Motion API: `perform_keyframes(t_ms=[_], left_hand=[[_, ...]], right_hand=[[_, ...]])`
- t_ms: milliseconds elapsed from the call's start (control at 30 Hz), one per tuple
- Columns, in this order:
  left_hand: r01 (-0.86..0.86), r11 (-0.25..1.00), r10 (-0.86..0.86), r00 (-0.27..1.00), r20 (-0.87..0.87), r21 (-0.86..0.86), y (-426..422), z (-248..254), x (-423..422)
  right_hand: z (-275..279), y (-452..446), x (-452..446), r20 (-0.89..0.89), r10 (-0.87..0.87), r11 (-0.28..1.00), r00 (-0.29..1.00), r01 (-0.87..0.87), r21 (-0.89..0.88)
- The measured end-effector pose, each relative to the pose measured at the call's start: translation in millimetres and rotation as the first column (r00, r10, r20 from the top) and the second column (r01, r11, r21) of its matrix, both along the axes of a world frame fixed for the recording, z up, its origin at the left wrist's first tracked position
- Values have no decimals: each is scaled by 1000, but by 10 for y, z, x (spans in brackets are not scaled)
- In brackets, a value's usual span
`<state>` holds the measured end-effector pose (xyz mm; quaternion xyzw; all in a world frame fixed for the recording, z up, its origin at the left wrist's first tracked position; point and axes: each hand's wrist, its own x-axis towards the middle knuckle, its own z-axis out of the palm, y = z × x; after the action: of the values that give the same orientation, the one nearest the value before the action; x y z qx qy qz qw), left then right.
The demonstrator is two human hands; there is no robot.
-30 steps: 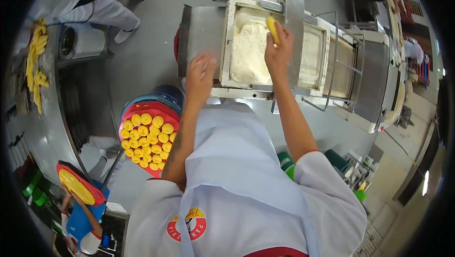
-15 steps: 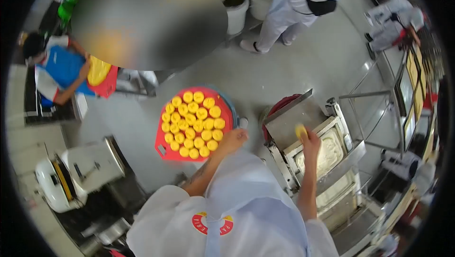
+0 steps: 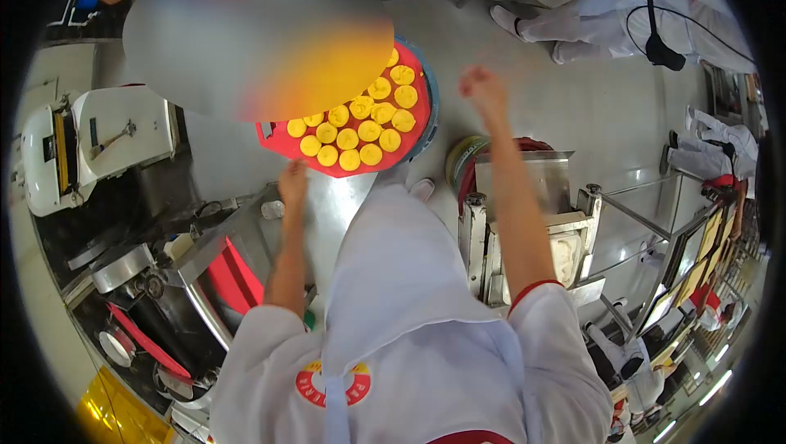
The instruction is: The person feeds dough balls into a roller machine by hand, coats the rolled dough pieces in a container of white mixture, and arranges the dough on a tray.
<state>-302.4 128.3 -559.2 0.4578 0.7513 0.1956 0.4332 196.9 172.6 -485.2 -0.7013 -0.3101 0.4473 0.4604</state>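
A red board carries many round yellow dough pieces and rests on a blue round container. Part of it lies behind a grey blurred oval. My left hand is just off the board's lower left edge, its fingers smeared. Raised to the right of the board is my right hand, fingers seemingly curled but blurred by motion. No dough piece shows in either hand.
A metal machine with a pale tray stands to my right, beside a red-covered round bin. At left are a white machine and a metal counter with red boards. A co-worker in white stands at upper right.
My view has turned. My right hand has left the tray machine, and the yellow piece in it no longer shows. My left hand has moved from the board's right side to its lower left.
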Motion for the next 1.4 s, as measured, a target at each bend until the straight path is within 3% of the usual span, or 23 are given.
perform_keyframes(t_ms=[33, 67, 100, 167, 267, 333, 367, 433, 533, 733, 833, 967, 1000, 1033, 1100, 1133, 1167, 1233, 1267, 1367, 1400], left_hand=[[89, 992, -75, 986, -149, 89, 125, -411, -609], [-66, 987, 84, 989, -118, 149, 293, -465, -865], [-219, 954, 238, 968, -77, 203, 496, -513, -1045], [-178, 955, 254, 905, -341, 239, 914, -595, -1382], [-301, 952, 306, 930, -205, 57, 1438, -1016, -1770], [-354, 930, 356, 935, 1, -103, 1543, -951, -1483], [-367, 911, 389, 917, 93, -185, 1577, -916, -1352], [-300, 950, 303, 953, 27, -85, 1616, -1127, -1401], [-232, 973, 232, 973, 17, 3, 1703, -1149, -1362], [-363, 889, 391, 919, -50, 279, 1527, -365, -824], [-410, 856, 441, 897, -29, 316, 1442, -170, -791], [-345, 878, 396, 913, -100, 332, 1544, 258, -727], [-81, 860, 207, 958, -198, 504, 1541, 231, -891], [199, 748, 0, 954, -300, 633, 1585, 181, -1044], [400, 658, -216, 912, -348, 638, 1849, 343, -877], [423, 668, -284, 905, -316, 612, 1997, 531, -667], [411, 718, -312, 912, -267, 562, 2072, 741, -573], [17, 897, -20, 1000, 2, 442, 1471, 1985, 448], [183, 851, -224, 974, 25, 492, 1400, 2194, 454], [388, 712, -490, 872, 19, 585, 482, 2567, 1334], [399, 638, -658, 727, 196, 659, 577, 3418, 1158]], right_hand=[[-429, -93, -263, 111, 41, 983, 993, -20, -185], [-583, -212, -538, 271, 97, 982, 958, -48, -182], [-798, -301, -718, 314, 124, 983, 941, -73, -168], [-1115, -348, -930, 373, 121, 985, 920, -63, -164], [-1516, -276, -1107, 462, 62, 980, 884, 34, -197], [-1761, -161, -1127, 567, 84, 973, 819, 54, -223], [-1843, -69, -1117, 568, 51, 973, 822, 88, -215], [-1882, 14, -1112, 560, -7, 964, 828, 155, -216], [-1925, 124, -1107, 520, 41, 957, 853, 116, -267], [-2119, 197, -1132, 438, -46, 908, 898, 220, -356], [-1820, 211, -1218, 283, -306, 862, 909, 391, -323], [-1518, -194, -1143, 245, -396, 873, 885, 445, -198], [-1260, -362, -1149, 192, -475, 840, 859, 507, -191], [-956, -684, -1082, 271, -457, 849, 847, 507, -153], [-569, -1421, -1148, 307, -616, 776, 725, 626, 77], [-375, -1800, -1109, 401, -643, 731, 652, 679, 68], [-299, -1933, -1210, 344, -704, 680, 621, 730, 75], [461, -2608, -1409, 122, -857, 503, 500, 864, -5], [504, -2974, -1506, 120, -901, 425, 418, 904, 41], [421, -4414, -1764, 51, -986, 166, 160, 971, 170], [1662, -4411, -2055, 84, -993, 99, 78, 951, 294]])
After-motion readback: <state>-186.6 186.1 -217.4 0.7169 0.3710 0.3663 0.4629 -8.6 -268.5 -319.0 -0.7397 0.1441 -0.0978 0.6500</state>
